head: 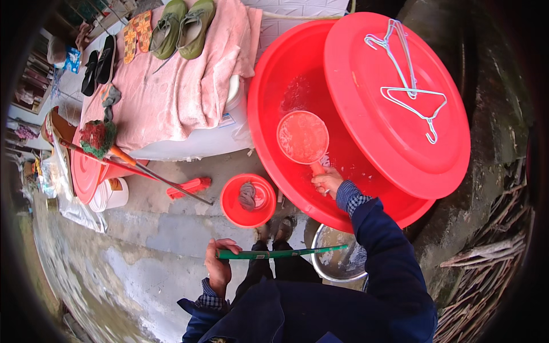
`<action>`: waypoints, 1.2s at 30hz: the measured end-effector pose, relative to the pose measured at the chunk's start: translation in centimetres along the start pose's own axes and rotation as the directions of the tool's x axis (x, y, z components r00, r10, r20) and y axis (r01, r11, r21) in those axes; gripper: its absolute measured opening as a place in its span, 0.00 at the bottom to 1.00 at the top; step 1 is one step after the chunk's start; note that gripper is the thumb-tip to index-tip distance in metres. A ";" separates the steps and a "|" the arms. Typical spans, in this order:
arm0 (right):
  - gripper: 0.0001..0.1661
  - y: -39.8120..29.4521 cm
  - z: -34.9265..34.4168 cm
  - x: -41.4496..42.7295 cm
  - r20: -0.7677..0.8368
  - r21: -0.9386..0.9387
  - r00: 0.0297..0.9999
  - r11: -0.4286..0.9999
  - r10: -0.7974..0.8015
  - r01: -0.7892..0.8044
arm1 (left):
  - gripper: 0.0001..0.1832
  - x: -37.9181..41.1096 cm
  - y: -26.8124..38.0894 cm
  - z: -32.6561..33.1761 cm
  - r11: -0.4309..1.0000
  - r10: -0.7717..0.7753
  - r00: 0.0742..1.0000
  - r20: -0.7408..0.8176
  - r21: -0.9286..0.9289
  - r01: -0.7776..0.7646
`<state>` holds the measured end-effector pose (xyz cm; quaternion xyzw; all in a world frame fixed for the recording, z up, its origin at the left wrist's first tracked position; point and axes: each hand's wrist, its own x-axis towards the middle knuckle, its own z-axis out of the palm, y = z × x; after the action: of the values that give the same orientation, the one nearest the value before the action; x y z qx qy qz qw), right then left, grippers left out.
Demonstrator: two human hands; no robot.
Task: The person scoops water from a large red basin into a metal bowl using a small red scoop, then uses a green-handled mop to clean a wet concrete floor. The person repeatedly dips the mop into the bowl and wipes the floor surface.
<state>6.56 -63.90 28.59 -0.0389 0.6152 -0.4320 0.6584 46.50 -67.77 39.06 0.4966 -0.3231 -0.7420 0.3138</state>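
My right hand (328, 182) grips the handle of a red plastic water dipper (303, 136). The dipper looks full of water and is over the large red plastic tub (263, 128), which holds some water. A big round red lid (364, 98) covers the tub's right part. On the left, my left hand (219, 262) holds the near end of a green pole (274, 254), its thumb and fingers partly around it. The pole's far end reaches over a metal basin (317, 257) with water in it, partly hidden by my right sleeve.
Wire hangers (414, 92) lie on the lid. A small red basin (227, 212) with a grey cloth (247, 196) stands by my feet. Green shoes (195, 30) rest on a pink towel (150, 94). A red brush (188, 188), a mop handle (171, 183) and firewood (484, 274) are nearby.
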 end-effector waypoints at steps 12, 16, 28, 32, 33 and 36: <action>0.09 -0.4 4.1 -16.9 -0.054 0.148 0.981 0.970 -0.188 0.194 | 0.29 1.6 0.2 0.3 1.000 0.025 0.977 0.214 0.010 -0.028; 0.09 2.8 5.3 -23.6 -0.182 0.208 0.963 0.950 -0.197 0.233 | 0.27 2.3 0.6 0.0 0.996 0.016 0.939 0.342 0.082 -0.047; 0.06 21.1 8.0 -36.6 -0.745 0.444 0.666 0.725 -0.026 0.526 | 0.26 4.5 1.8 2.1 0.985 -0.065 0.868 0.492 0.172 -0.024; 0.03 27.7 6.1 -35.9 -0.853 0.451 0.497 0.709 0.162 0.542 | 0.26 4.7 2.3 3.7 0.988 -0.065 0.816 0.574 0.154 -0.030; 0.03 29.3 5.2 -35.5 -0.858 0.469 0.457 0.720 0.234 0.512 | 0.26 4.9 2.3 3.6 0.988 -0.062 0.810 0.583 0.151 -0.033; 0.01 31.0 2.7 -35.3 -0.769 0.638 0.346 0.616 0.537 0.462 | 0.26 4.5 2.6 4.3 0.974 -0.108 0.803 0.586 0.222 -0.031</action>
<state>29.59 -24.05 38.61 0.5243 0.6153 -0.5732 0.1340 41.44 -72.13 40.00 0.2774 -0.4753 -0.8256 0.1244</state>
